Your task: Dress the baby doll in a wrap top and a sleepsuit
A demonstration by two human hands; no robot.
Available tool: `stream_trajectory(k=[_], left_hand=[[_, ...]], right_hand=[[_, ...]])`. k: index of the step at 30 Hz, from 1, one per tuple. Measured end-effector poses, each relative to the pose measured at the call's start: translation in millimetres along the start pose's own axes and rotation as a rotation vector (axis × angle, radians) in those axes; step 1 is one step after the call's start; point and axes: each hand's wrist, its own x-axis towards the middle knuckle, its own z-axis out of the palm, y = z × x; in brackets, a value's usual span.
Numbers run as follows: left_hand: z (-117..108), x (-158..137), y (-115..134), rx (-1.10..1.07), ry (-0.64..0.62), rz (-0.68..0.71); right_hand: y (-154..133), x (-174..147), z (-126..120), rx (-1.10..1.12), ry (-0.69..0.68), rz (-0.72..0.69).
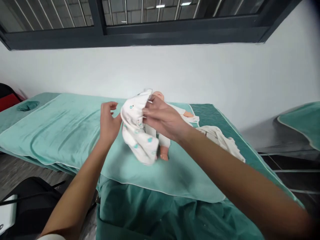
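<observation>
White wall (212,71) behind, dark window frame (175,35) above it, metal bars (142,11) past the glass. Work surface: a bed dressed in a dark green cover (150,208) with a paler mint sheet (67,116) on top. Baby doll (164,151) lies on the mint sheet, head toward the wall, partly hidden by the right hand (163,116) and the cloth. White clothing (176,107) encloses its arm and upper leg; one forearm and one lower leg protrude. Printed white garment (138,128), marked with teal shapes, hangs above the sheet in front of the doll, its lower end blurred. Right hand pinches the garment's upper right edge between thumb and fingers. Left hand (109,121) is unclenched, fingers curled loosely and parted from the thumb; thumb tip meets the garment's left edge, whether touching cannot be told. Crumpled off-white cloth (221,138) lies right of the doll, across the dark green cover. Face hole (28,106) sits at the bed's far left end. Edges: mint sheet has a pale piped border, its front edge running below the hands; it extends leftward well past the left hand, lightly wrinkled. Bed's right edge slants down toward metal rails (300,171). Black item (32,193) stands near the left forearm, by the front edge.
</observation>
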Motion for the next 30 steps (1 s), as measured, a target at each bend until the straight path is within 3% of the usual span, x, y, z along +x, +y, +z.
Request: stream_trajectory(k=[2,5,7,9,12,16,19,21,24,27,30], left_hand=[[13,-16,-22,-0.106,0.026,-0.072],[32,-49,-42,-0.184,-0.042,-0.174],[46,-71,-53,-0.105,-0.098,-0.123],[62,-87,-65,-0.019,-0.256,-0.022],[83,-98,-81,0.101,-0.463,0.029],[96,-95,-80,0.228,-0.464,-0.003],[103,-86,-63,0.178,-0.448,-0.071],[114,-78,-54,0.028,-0.513,-0.179],[141,-64,-53,-0.230,-0.603,-0.419],[172,-50,-60,-0.478,-0.593,-0.660],[191,-41,-66,-0.732,-0.625,-0.815]], right_hand=[[30,16,1,-0.005,0.034,0.002],[78,32,-10,-0.161,0.137,0.072],[109,33,-26,-0.415,0.183,0.073],[134,29,-47,-0.724,0.145,0.008],[159,23,-80,-1.124,0.101,-0.035],[171,28,-115,-1.429,0.172,0.009],[171,42,-138,-1.492,0.260,0.038],[169,56,-155,-1.481,0.346,0.104],[164,81,-181,-1.400,0.466,0.283],[161,104,-205,-1.286,0.560,0.497],[161,122,-225,-1.131,0.628,0.693]])
